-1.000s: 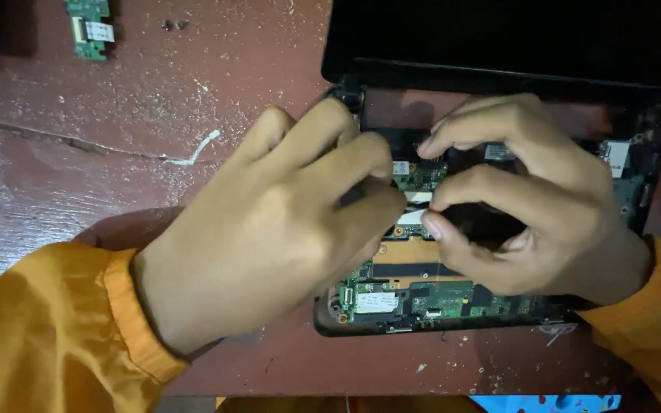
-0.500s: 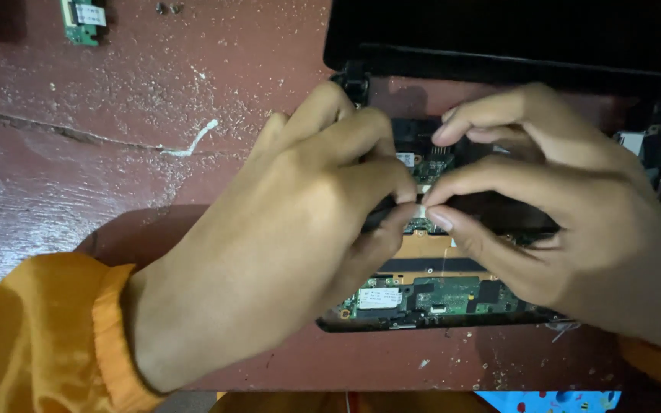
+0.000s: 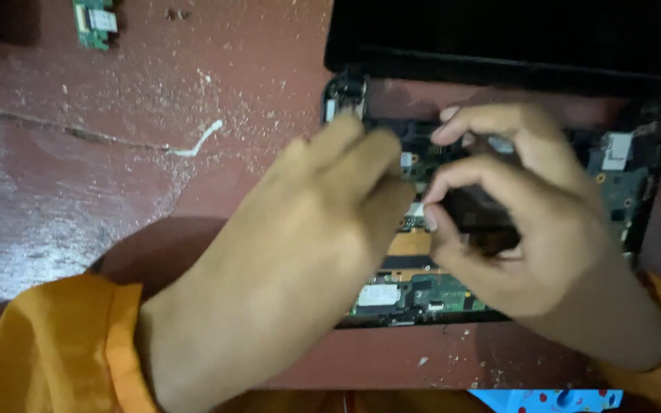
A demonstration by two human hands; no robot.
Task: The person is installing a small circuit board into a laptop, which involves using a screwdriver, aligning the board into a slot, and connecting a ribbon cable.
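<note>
**Fingertips on the flat connector, inside the opened laptop**

Head view: I take the laptop base [image 3: 621, 183] as my landmark. It lies opened on the worn red table [image 3: 78, 191], its green circuit board [image 3: 422, 294] bare along the near edge and its dark screen [image 3: 514, 34] lying flat beyond the far edge.

My left hand [image 3: 300, 260] comes in from the base's near-left corner, fingers curled together and resting on the board's middle. My right hand [image 3: 514, 222] sits over the centre of the base, thumb and forefinger pinched nearly shut. Just between the two hands, a small pale strip [image 3: 416, 208] shows, likely a ribbon connector. Whether either hand really grips it I cannot tell, since the fingertips hide it and the picture is blurred.

To do this well, I judge I should steady the board with the left fingers, work only with the tips, pull level with the board and not twist.

Well to the left of the base lie a small green board [image 3: 95, 17] and a white scrap [image 3: 202, 140].
</note>
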